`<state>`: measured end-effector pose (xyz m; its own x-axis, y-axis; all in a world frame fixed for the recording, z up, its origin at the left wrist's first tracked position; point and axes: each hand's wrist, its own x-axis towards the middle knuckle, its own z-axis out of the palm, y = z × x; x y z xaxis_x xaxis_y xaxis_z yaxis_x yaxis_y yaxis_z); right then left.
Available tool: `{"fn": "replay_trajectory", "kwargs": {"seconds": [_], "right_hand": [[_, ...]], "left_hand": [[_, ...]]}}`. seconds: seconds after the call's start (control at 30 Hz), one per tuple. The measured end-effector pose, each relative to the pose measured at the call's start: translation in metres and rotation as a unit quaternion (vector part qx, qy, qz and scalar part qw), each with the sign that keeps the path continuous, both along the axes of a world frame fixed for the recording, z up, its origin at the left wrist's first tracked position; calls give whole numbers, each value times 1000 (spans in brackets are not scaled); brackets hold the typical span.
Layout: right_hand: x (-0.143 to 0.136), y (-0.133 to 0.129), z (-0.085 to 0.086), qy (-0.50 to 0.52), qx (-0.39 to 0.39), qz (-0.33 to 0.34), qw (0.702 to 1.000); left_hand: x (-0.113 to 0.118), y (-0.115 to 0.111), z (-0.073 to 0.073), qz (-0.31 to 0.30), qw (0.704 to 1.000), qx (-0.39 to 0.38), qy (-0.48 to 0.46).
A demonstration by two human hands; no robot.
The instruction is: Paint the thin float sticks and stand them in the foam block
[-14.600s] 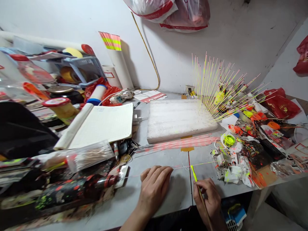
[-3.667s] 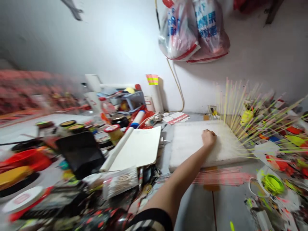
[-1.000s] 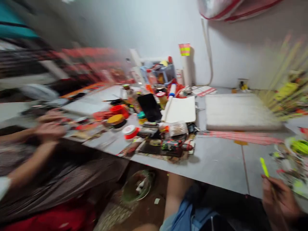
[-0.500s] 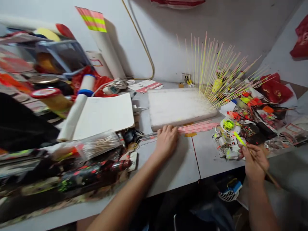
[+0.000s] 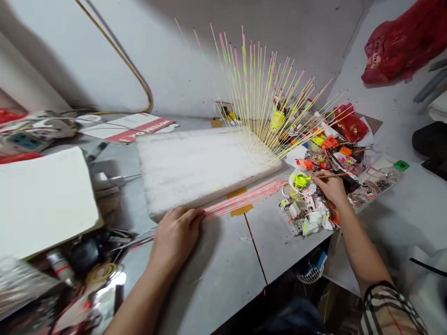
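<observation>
My left hand [image 5: 176,237] is closed over a bundle of thin pink rods [image 5: 247,197] lying along the front edge of a white foam block [image 5: 188,167]. The ends of the bundle stick out on both sides of it. In my right hand [image 5: 331,190] is a slender paintbrush [image 5: 335,175], pinched by its handle. Its yellow tip is at a small pot of fluorescent yellow paint [image 5: 300,180]. Many pink and yellow rods [image 5: 244,79] stand fanned out in the foam block's right end.
Paint-stained clutter [image 5: 310,218] and a clear bottle with a green cap [image 5: 401,165] lie at the right. A white board [image 5: 45,195], a power strip [image 5: 24,138] and a red-and-white card [image 5: 139,128] are at the left. Red bags [image 5: 394,51] hang on the wall.
My view has turned right and come closer. My right hand has carried the paintbrush from the table's front edge to the yellow paint pot. My left hand stays on the rods.
</observation>
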<state>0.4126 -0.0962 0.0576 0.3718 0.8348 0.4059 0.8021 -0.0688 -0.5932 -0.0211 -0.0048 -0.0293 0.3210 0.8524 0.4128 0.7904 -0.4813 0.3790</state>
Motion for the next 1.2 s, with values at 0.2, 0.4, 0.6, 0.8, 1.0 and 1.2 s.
{"fn": "replay_trajectory", "kwargs": {"seconds": [0.2,0.4,0.6,0.8,1.0,1.2], "right_hand": [[-3,14,-2,-91,-53,-11,994],[-5,9,2,-131,-53,-8,990],[-5,0,0,-148,-52,1,988],[-6,-13,1,-149,-37,6,988],[-14,-37,16,-122,25,-5,992],[-13,-62,8,-62,183,-83,978]], "left_hand": [[-2,-2,4,-7,1000,1,-11],[2,-8,8,13,999,25,-23],[9,-14,11,6,999,49,-13],[12,-14,4,-23,995,97,-23],[23,-27,17,-31,985,159,-61],[29,-95,39,-77,969,219,-87]]}}
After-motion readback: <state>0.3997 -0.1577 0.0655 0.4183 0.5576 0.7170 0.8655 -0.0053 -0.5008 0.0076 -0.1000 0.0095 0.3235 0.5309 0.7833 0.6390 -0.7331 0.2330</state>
